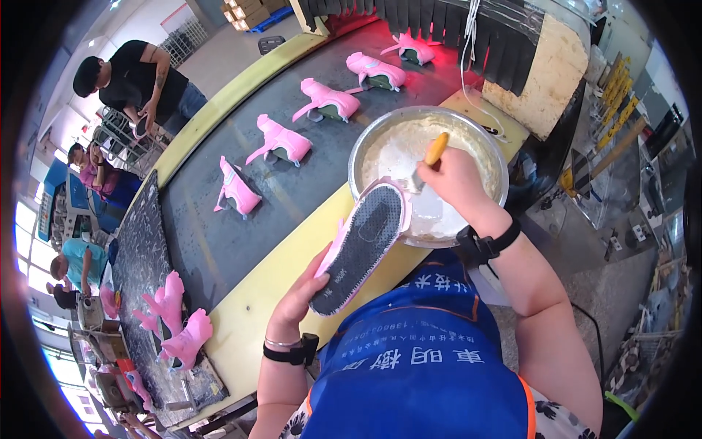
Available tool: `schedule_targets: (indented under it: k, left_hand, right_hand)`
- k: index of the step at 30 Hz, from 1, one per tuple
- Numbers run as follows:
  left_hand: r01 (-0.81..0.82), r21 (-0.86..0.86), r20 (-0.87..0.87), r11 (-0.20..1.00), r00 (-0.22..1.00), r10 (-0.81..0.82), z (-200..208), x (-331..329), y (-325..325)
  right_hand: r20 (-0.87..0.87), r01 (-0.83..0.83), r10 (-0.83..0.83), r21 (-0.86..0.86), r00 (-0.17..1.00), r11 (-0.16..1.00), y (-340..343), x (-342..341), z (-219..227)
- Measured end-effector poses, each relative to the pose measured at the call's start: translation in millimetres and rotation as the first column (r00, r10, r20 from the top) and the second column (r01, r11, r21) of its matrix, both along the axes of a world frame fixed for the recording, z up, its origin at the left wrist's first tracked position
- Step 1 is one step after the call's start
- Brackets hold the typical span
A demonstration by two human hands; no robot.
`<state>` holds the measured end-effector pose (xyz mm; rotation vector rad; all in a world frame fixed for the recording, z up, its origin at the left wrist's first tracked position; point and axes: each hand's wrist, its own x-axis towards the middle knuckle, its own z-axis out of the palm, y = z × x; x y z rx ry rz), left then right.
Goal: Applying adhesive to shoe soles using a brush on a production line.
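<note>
My left hand (301, 291) grips a pink shoe upper (363, 243) turned bottom up, its dark grey insole facing me, tilted over the yellow table edge. My right hand (457, 179) holds a brush with a yellow handle (436, 149); its bristle end touches the toe of the shoe, right at the rim of a metal bowl (365, 146) of whitish glue. Both wrists wear black bands.
A dark conveyor belt (219, 241) carries several pink shoe uppers toward a red-lit tunnel with hanging black strips (431, 18). More pink uppers (175, 322) stand at the near left. Other people work at the far left. Shelving stands to the right.
</note>
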<state>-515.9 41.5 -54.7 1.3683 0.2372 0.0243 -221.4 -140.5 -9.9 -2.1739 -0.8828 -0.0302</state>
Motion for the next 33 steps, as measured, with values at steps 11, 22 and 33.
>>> schedule_targets:
  k: [11,22,33]
  left_hand:
    - [-0.230,-0.589,-0.146,0.774,0.973,0.178,-50.5,-94.4,-12.0]
    - [-0.655,-0.648,-0.175,0.388,0.625,0.761,-50.7,-156.9,40.6]
    - [-0.913,-0.169,-0.280,0.371,0.406,0.870,-51.8,-121.3,234.2]
  right_hand:
    - [-0.672,0.523,0.670,0.713,0.316,0.468,-44.5,-10.2,-6.8]
    - [-0.501,0.336,0.007,0.592,0.865,0.732,-41.3,-41.4,-67.4]
    - [-0.328,0.212,-0.010,0.586,0.944,0.782,-46.0,-32.8,-97.4]
